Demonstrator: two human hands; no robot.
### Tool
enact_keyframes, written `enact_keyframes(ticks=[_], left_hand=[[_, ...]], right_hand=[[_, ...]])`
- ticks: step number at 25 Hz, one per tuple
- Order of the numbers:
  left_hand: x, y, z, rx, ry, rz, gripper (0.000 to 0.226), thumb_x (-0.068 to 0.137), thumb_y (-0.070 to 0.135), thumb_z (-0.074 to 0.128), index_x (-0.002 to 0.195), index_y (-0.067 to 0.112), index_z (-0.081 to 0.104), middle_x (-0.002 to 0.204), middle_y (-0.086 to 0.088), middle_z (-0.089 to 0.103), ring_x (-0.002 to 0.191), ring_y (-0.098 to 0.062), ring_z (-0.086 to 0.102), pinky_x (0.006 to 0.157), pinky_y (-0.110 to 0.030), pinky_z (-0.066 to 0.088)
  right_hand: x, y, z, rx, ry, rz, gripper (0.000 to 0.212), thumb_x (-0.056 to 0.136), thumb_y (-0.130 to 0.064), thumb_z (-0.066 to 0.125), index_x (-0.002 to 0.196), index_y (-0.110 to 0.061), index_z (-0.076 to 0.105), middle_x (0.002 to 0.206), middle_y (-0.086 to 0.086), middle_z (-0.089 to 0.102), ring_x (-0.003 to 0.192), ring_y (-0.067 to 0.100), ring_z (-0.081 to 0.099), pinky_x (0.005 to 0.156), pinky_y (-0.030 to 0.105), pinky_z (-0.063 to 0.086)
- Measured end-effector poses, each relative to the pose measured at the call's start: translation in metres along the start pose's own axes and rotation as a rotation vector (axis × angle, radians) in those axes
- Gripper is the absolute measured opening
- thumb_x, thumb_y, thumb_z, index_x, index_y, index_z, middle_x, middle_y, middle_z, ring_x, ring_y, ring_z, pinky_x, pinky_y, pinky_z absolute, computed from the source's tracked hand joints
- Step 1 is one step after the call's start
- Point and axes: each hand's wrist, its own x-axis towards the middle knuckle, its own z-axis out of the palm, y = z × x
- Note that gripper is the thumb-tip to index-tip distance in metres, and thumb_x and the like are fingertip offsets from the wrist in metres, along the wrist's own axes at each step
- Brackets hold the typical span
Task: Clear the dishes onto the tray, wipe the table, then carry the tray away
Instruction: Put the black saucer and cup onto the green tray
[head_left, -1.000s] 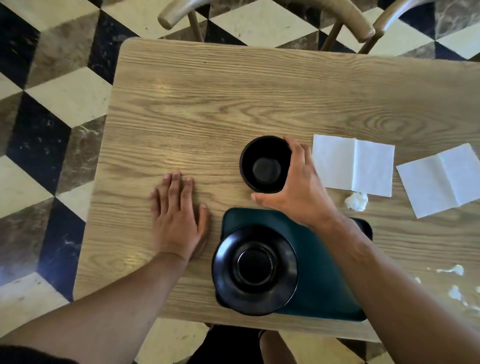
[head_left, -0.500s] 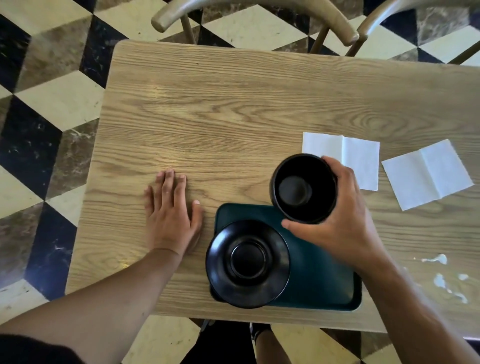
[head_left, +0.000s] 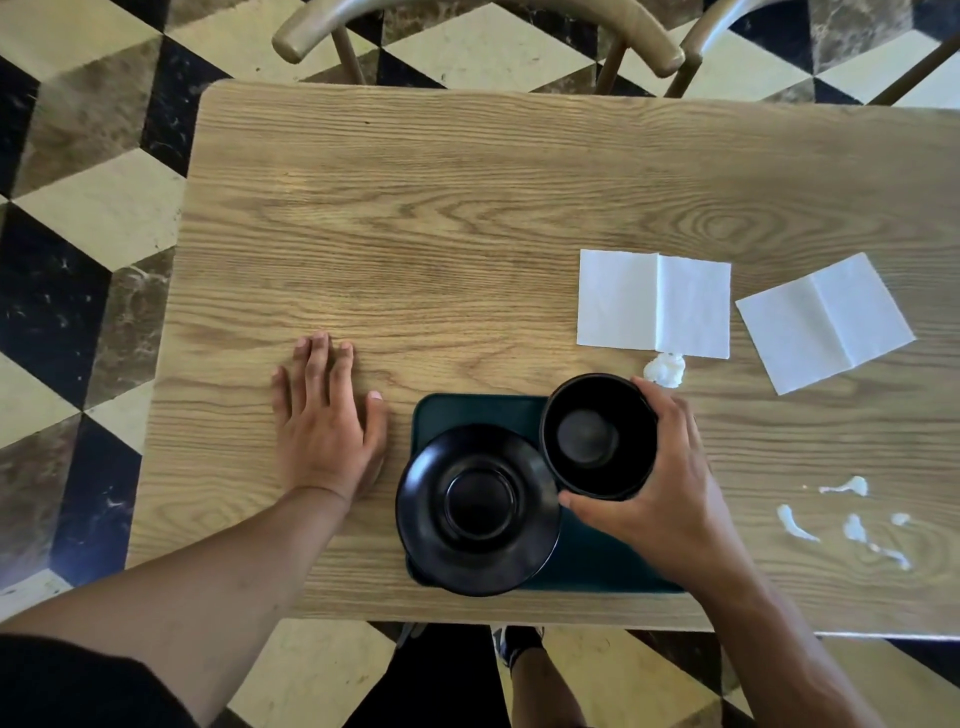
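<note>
A dark green tray (head_left: 467, 413) lies at the near edge of the wooden table (head_left: 467, 218). A black plate (head_left: 478, 509) sits on the tray's left part, overhanging its edge. My right hand (head_left: 660, 499) grips a small black bowl (head_left: 597, 436) from its right side, over the tray's right part just beside the plate; I cannot tell whether the bowl touches the tray. My left hand (head_left: 324, 421) lies flat on the table left of the tray, fingers apart, holding nothing.
Two unfolded white napkins (head_left: 654, 304) (head_left: 823, 322) lie right of centre, with a crumpled white wad (head_left: 665, 370) below the first. White smears (head_left: 852, 519) mark the table at the right. Two wooden chairs (head_left: 478, 21) stand at the far side.
My right hand took the bowl off the table's middle and brought it toward me and down, over the tray's right part. The left hand stayed flat.
</note>
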Motion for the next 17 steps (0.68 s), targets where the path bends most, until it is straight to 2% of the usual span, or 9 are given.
enact_keyframes(ticks=[3,6,10,13,17], left_hand=[[0.0001,-0.0012,0.0018,0.01,0.0,0.001,0.065,0.095,0.042,0.036,0.149,0.005,0.04,0.162,-0.019,0.031,0.154,-0.035,0.02,0.124,-0.056,0.015],[0.0005,-0.0011,0.0023,0.008,0.001,0.0,0.066,0.095,0.042,0.037,0.149,0.005,0.04,0.163,-0.02,0.03,0.154,-0.035,0.02,0.125,-0.056,0.014],[0.0009,-0.0017,0.0027,0.003,-0.009,-0.002,0.066,0.095,0.042,0.037,0.149,0.006,0.039,0.163,-0.019,0.03,0.154,-0.035,0.019,0.125,-0.056,0.012],[0.001,-0.002,0.0031,-0.001,-0.01,-0.003,0.066,0.094,0.042,0.037,0.15,0.006,0.039,0.163,-0.019,0.03,0.154,-0.035,0.019,0.125,-0.055,0.012],[0.0013,-0.0025,0.0041,-0.001,0.008,0.006,0.065,0.094,0.041,0.038,0.148,0.005,0.04,0.162,-0.02,0.032,0.153,-0.036,0.021,0.124,-0.056,0.014]], right_hand=[[0.0011,0.0031,0.0006,0.002,-0.003,0.002,0.118,0.049,-0.066,0.086,0.149,-0.037,0.029,0.137,-0.026,0.04,0.129,-0.017,0.036,0.093,0.004,0.034],[0.0012,0.0044,0.0007,-0.001,-0.006,0.003,0.119,0.05,-0.066,0.085,0.15,-0.034,0.029,0.137,-0.025,0.039,0.129,-0.017,0.035,0.093,-0.002,0.034],[0.0,0.0036,0.0023,0.004,-0.021,-0.007,0.118,0.051,-0.064,0.085,0.15,-0.035,0.027,0.133,-0.042,0.03,0.128,-0.02,0.033,0.096,-0.005,0.028],[-0.0003,0.0021,0.0041,-0.014,-0.031,-0.011,0.118,0.053,-0.063,0.086,0.15,-0.038,0.025,0.135,-0.044,0.027,0.128,-0.021,0.032,0.095,0.0,0.033],[-0.0004,0.001,0.0062,-0.03,-0.048,0.002,0.121,0.055,-0.067,0.083,0.154,-0.04,0.018,0.136,-0.045,0.022,0.13,-0.023,0.027,0.095,0.002,0.029]])
